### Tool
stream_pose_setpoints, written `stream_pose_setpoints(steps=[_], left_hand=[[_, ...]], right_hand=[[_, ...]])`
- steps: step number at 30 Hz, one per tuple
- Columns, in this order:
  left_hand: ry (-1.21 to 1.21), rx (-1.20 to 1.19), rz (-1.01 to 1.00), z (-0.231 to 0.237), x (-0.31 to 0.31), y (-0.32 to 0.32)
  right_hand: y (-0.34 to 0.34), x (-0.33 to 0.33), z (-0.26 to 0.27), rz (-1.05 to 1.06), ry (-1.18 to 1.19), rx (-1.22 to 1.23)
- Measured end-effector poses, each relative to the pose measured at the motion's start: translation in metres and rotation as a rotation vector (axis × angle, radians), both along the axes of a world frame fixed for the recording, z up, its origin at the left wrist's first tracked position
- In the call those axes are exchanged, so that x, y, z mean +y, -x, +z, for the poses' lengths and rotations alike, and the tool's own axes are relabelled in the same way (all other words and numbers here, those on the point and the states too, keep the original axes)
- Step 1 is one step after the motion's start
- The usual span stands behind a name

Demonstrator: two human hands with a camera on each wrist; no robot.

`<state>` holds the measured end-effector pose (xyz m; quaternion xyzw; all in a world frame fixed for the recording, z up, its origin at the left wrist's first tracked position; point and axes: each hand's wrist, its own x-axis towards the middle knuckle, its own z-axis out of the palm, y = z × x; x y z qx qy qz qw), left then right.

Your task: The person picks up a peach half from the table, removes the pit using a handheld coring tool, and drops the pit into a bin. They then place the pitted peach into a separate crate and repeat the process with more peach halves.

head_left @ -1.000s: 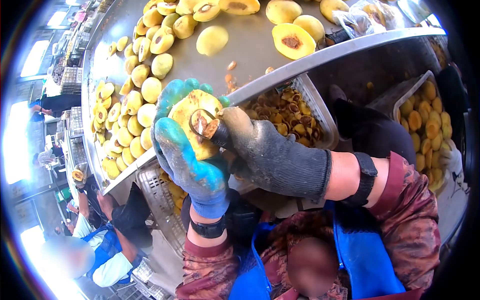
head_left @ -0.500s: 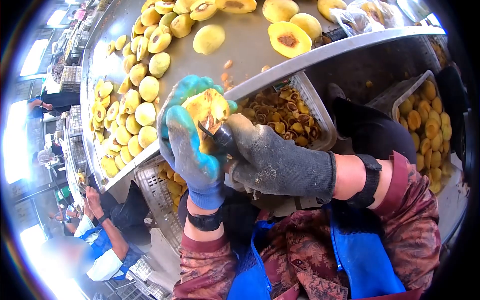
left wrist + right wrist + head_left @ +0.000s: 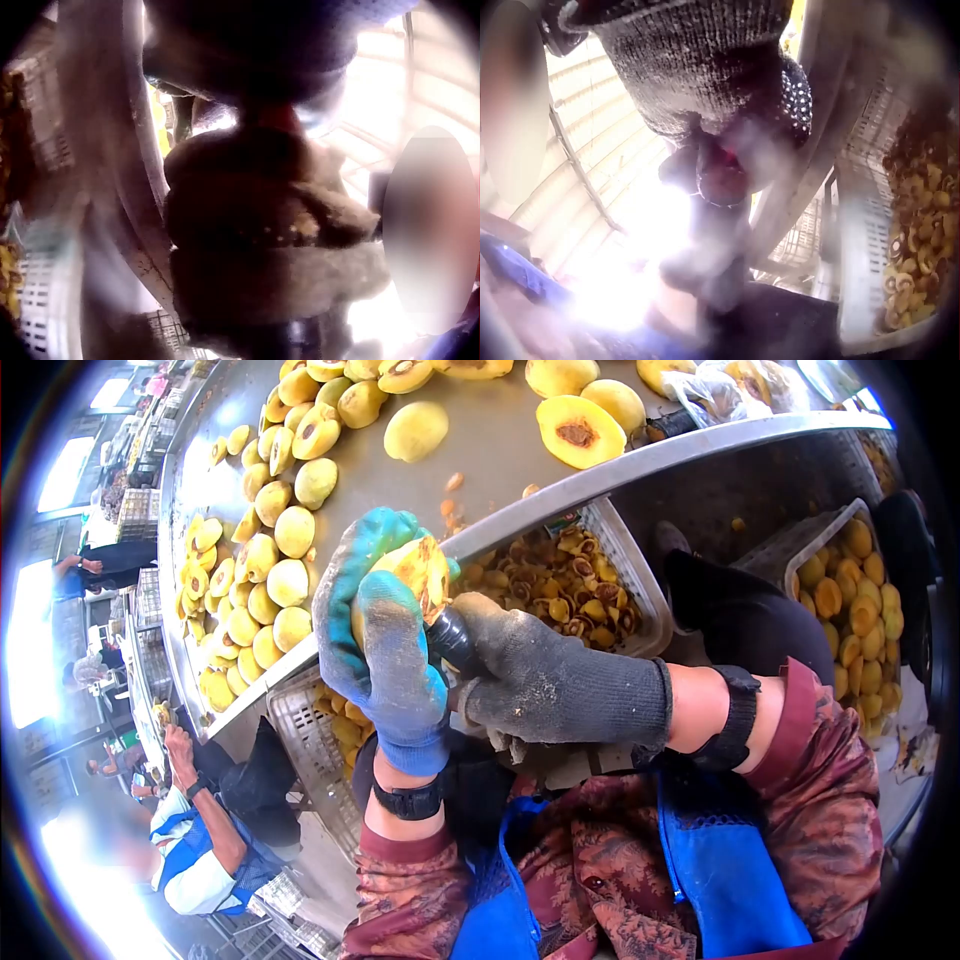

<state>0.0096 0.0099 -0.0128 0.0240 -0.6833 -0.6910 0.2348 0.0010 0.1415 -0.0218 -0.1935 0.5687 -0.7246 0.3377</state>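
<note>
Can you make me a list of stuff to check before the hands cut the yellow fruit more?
1. Left hand holding the fruit: ok.
2. Right hand gripping the black tool: ok.
3. Gloves on both hands: ok.
4. Tool's tip safely away from the left hand: cannot tell, the tip is hidden.
5. Crate of scraps close by: ok.

Fruit halves [image 3: 287,583] crowd the left of the surface [image 3: 365,475]; a plastic bag [image 3: 722,398] lies at its right. Below, a scrap crate [image 3: 652,622] stands between a left crate [image 3: 298,732] and a right crate [image 3: 794,578] of fruit.
</note>
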Motion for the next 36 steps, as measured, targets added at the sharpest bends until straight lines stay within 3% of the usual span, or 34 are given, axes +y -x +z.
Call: stream_pose_setpoints(steps=[3, 6, 12, 13, 15, 18, 21, 24, 27, 30, 33, 36], left_hand=[[-0.153, -0.118, -0.124, 0.006, -0.003, -0.001], [0.003, -0.168, -0.212, 0.004, -0.012, 0.002], [0.0, -0.277, -0.452, 0.003, -0.029, 0.006], [-0.007, -0.294, -0.476, 0.002, -0.029, 0.006], [-0.018, -0.322, -0.501, 0.007, -0.027, 0.005], [-0.024, -0.307, -0.528, 0.006, -0.027, 0.005], [-0.009, -0.249, -0.536, 0.002, -0.026, 0.006], [0.029, -0.279, -0.561, 0.003, -0.026, 0.008], [-0.091, -0.332, -0.569, 0.004, -0.026, 0.006], [-0.129, -0.286, -0.55, 0.005, -0.023, 0.004], [-0.083, -0.262, -0.526, 0.004, -0.018, 0.003], [-0.001, -0.235, -0.486, -0.001, -0.016, 0.004]], right_hand=[[0.006, 0.007, 0.015, 0.144, 0.019, -0.343], [0.001, 0.009, 0.007, 0.158, 0.049, -0.305], [-0.001, 0.017, 0.005, 0.275, 0.168, -0.543], [-0.001, 0.018, 0.008, 0.266, 0.111, -0.49], [-0.001, 0.022, 0.017, 0.248, -0.002, -0.382], [-0.004, 0.022, 0.01, 0.293, 0.152, -0.622], [-0.004, 0.024, 0.011, 0.309, 0.124, -0.599], [-0.013, 0.02, 0.002, 0.174, -0.013, -0.331], [-0.006, 0.026, 0.009, 0.302, 0.091, -0.611], [-0.001, 0.029, 0.016, 0.336, 0.093, -0.652], [-0.007, 0.027, 0.016, 0.206, -0.08, -0.407], [-0.005, 0.03, 0.008, 0.294, 0.022, -0.562]])
